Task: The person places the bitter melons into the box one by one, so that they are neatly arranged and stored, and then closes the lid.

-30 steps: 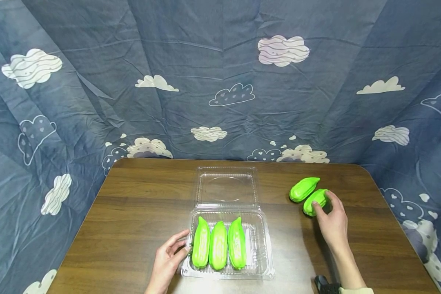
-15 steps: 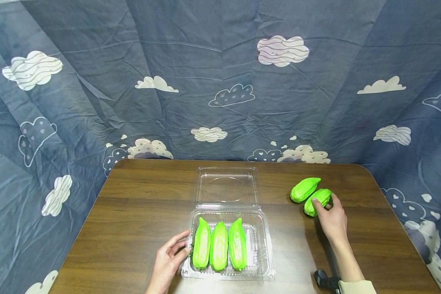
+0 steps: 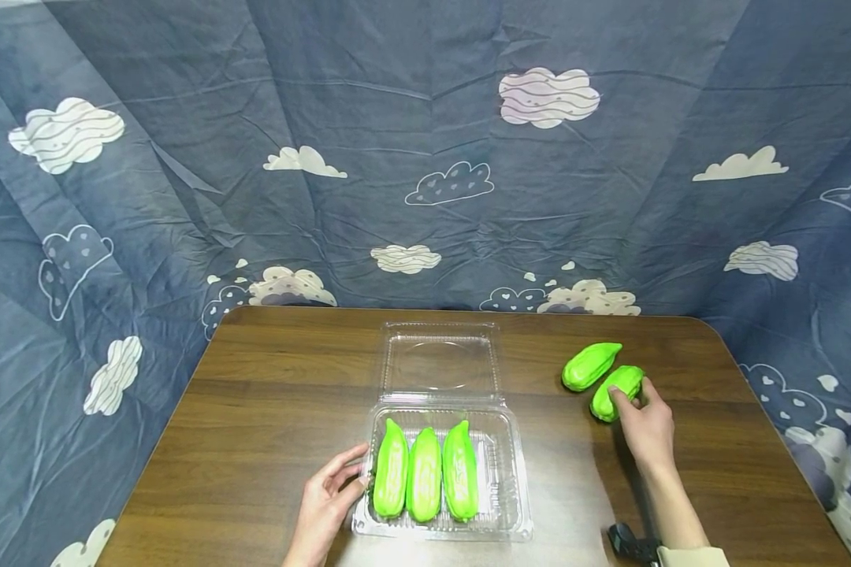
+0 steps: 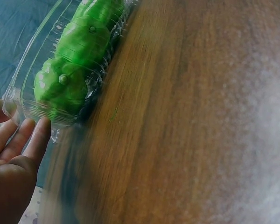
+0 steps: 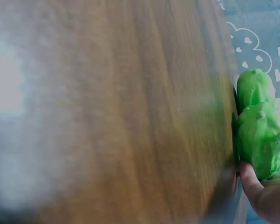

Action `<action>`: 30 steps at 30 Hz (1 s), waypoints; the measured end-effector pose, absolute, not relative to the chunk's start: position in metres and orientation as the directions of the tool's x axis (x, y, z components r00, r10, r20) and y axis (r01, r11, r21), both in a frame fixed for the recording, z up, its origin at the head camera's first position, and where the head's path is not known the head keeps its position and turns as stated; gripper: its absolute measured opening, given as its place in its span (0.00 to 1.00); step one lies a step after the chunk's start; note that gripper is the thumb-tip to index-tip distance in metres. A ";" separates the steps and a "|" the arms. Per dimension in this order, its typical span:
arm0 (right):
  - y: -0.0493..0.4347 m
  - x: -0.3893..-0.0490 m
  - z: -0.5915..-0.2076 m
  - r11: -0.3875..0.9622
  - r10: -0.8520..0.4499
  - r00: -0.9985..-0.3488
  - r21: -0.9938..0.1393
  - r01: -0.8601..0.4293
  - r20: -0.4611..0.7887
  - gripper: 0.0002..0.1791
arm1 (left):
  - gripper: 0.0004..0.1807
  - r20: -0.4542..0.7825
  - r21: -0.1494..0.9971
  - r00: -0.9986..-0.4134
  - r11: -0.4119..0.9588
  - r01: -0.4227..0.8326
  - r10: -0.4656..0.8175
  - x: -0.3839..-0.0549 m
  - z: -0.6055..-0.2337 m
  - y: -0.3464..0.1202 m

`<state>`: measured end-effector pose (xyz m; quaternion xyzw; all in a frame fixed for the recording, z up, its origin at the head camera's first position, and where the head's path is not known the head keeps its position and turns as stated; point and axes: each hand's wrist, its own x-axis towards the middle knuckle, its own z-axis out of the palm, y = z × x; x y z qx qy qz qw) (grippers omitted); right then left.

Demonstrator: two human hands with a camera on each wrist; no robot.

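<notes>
Pinching a ridged green gourd (image 3: 615, 395) with the right hand (image 3: 648, 427); touching a clear, ribbed plastic container (image 3: 496, 472) on the wood-grained surface (image 3: 255, 417) with the spread left hand (image 3: 326, 492).

Curtained-off spot, rm unclear: cloud-print drapes (image 3: 369, 118) behind & beside wood tbl (image 3: 255, 417).

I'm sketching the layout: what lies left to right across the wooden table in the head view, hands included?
Left hand, clear rectangular plastic container holding three green ridged oblong pieces, farther loose green piece, right hand.
</notes>
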<state>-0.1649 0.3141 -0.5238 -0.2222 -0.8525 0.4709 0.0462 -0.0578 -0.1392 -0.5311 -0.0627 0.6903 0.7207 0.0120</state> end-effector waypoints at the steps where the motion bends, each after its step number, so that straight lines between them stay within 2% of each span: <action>1: 0.314 -0.164 -0.524 0.450 0.419 -0.898 -0.827 0.337 -0.138 0.44 | 0.25 -0.104 0.994 -0.992 -0.050 -0.101 -0.067 -0.058 -0.531 -0.139; 13: 0.300 -0.144 -0.522 0.505 0.435 -0.900 -0.816 0.281 -0.041 0.40 | 0.26 -0.113 0.992 -0.992 -0.068 -0.109 -0.058 -0.057 -0.528 -0.139; 24: 0.286 -0.126 -0.517 0.410 0.431 -0.899 -0.869 0.277 -0.084 0.41 | 0.26 -0.116 0.991 -0.992 -0.073 -0.112 -0.054 -0.057 -0.529 -0.139; 30: 0.276 -0.117 -0.519 0.394 0.408 -0.912 -0.892 0.222 -0.047 0.40 | 0.26 -0.109 0.992 -0.993 -0.076 -0.105 -0.051 -0.057 -0.529 -0.139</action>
